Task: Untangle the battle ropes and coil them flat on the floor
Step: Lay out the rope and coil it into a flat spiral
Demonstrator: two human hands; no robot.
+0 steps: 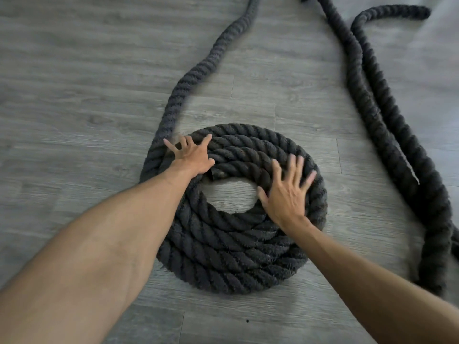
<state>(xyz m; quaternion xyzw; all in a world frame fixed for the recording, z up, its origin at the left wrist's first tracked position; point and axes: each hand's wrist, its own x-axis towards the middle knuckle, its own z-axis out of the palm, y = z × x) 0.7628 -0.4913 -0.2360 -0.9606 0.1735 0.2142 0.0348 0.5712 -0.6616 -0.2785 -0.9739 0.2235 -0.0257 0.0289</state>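
A thick black battle rope lies in a flat coil (223, 249) of several turns on the grey floor, with a bare patch of floor at its centre. My left hand (192, 157) presses on the coil's upper left with fingers spread. My right hand (288, 192) rests flat on the coil's right side, fingers straight and spread. From the coil's left edge the loose rope (198, 70) runs up and away to the top of the view.
Two more stretches of black rope (387, 125) lie side by side on the right, running from the top edge down to the lower right. One rope end (422, 12) curls at the top right. Grey wood-look floor (74, 95) surrounds everything.
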